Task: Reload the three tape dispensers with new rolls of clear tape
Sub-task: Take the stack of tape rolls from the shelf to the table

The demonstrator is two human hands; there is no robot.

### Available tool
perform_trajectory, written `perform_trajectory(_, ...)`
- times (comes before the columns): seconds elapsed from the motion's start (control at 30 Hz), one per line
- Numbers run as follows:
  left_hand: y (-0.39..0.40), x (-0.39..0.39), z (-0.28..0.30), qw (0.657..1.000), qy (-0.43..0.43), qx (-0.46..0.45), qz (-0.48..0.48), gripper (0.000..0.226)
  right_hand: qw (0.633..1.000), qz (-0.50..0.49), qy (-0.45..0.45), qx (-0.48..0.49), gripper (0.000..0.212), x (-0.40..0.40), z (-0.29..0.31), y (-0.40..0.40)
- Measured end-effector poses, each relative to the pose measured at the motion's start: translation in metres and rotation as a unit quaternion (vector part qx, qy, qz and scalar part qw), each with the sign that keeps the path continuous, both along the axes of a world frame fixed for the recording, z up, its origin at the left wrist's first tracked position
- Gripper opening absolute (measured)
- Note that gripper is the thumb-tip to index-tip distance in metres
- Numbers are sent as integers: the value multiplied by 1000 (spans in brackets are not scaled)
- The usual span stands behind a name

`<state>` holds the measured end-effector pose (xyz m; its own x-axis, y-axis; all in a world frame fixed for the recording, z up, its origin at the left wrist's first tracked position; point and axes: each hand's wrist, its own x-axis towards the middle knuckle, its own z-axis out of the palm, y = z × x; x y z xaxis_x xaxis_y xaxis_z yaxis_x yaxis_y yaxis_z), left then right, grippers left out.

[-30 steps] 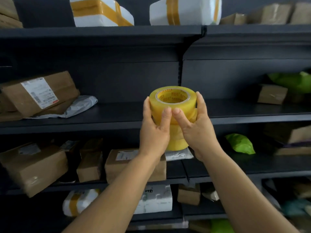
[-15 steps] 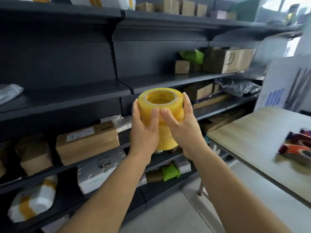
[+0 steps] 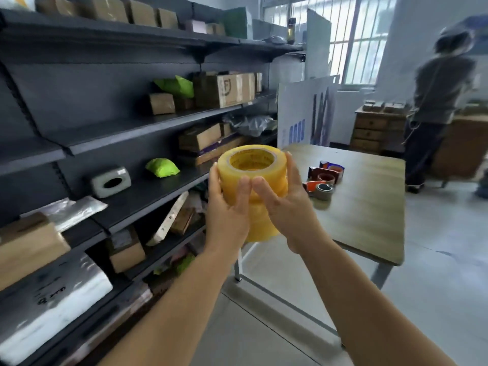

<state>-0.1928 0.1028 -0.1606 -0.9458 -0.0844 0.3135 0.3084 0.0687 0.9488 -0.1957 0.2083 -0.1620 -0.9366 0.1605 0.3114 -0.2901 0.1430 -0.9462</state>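
A stack of yellowish clear tape rolls is held upright in front of me at chest height. My left hand grips its left side and my right hand grips its right side, fingertips meeting at the front. Beyond the stack, red tape dispensers lie together on a wooden table; the nearest one holds a grey core. The lower rolls are partly hidden by my hands.
Dark metal shelves with cardboard parcels, green bags and plastic mailers run along the left. A person stands at the back right by a wooden drawer chest. A white board leans behind the table. Grey floor lies to the right.
The view has swung right from the shelves toward the table, which now shows fully with the dispensers. Both hands keep the same hold on the tape stack.
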Motion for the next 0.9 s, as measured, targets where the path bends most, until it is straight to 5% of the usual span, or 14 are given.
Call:
perform_trajectory(0.3,157,55,-10,997,-37,13,-70,78,997,-76,-22,-7,75,67,-12,158)
perform_trajectory(0.5,252,84,-25,993,-61,20,-103,74,994,-108,-29,11,54,105,-22,253)
perform_trajectory(0.67,322,91,-32,988,-78,14,-130,81,988,-147,-44,18,81,112,-35,319)
perform_trajectory(0.9,410,68,-45,983,-84,4,-163,78,982,-177,-68,18,85,94,-51,409)
